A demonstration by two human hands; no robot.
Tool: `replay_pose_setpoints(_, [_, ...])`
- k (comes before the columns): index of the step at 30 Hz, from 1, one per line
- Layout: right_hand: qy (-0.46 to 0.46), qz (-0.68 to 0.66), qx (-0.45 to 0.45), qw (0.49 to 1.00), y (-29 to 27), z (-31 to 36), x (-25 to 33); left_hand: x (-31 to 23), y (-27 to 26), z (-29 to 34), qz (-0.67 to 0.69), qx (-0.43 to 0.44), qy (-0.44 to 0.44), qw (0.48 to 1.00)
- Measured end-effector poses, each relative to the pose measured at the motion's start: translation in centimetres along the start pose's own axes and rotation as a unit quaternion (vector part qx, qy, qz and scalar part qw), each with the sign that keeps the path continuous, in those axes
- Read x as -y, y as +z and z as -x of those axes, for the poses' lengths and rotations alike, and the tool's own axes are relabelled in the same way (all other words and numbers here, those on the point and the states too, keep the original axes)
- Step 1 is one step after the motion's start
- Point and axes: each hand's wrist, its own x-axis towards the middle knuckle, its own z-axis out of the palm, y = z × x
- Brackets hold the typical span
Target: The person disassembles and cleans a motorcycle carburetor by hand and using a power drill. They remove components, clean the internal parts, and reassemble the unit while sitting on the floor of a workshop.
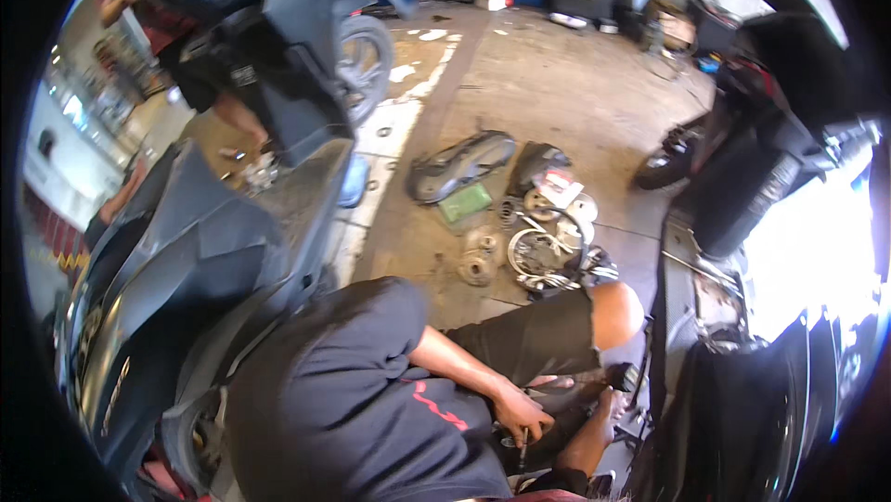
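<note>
My left hand (522, 412) is closed around a thin metal rod-shaped tool (523, 446), which points down in front of my dark shirt. Further right, my right hand (608, 406) has its fingers curled beside a dark, round-ended object (625, 377); blur hides whether it is gripped. Both hands are low, past my bent bare knee (617, 314) and close to the dark motor scooter (733, 409) on my right. The part under my right hand is mostly hidden.
Ahead on the floor lie a long black cover (464, 166), a green flat box (465, 204), round metal parts (479, 259) and a coiled cable (538, 251). A black scooter (186, 261) stands close on my left. Behind it is another person (172, 33) in a red top.
</note>
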Motion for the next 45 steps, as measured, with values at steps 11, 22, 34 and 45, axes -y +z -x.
replay_pose_setpoints(11, [0.378,-0.098,0.007,0.921,6.8,-6.2,3.1,-0.8,-2.0,-2.9,-0.063,0.068,0.085,0.992])
replay_pose_setpoints(22, [0.192,-0.196,0.223,0.935,6.2,2.9,3.7,-2.6,-0.3,-1.4,-0.099,0.03,0.235,0.966])
replay_pose_setpoints(34, [0.017,-0.192,0.502,0.843,-2.4,11.0,-4.4,-8.6,-9.4,-0.8,0.453,0.035,-0.077,0.888])
replay_pose_setpoints(45, [-0.065,-0.028,0.439,0.896,-0.1,19.4,-3.5,-6.5,-4.8,-0.4,0.341,0.228,-0.147,0.9])
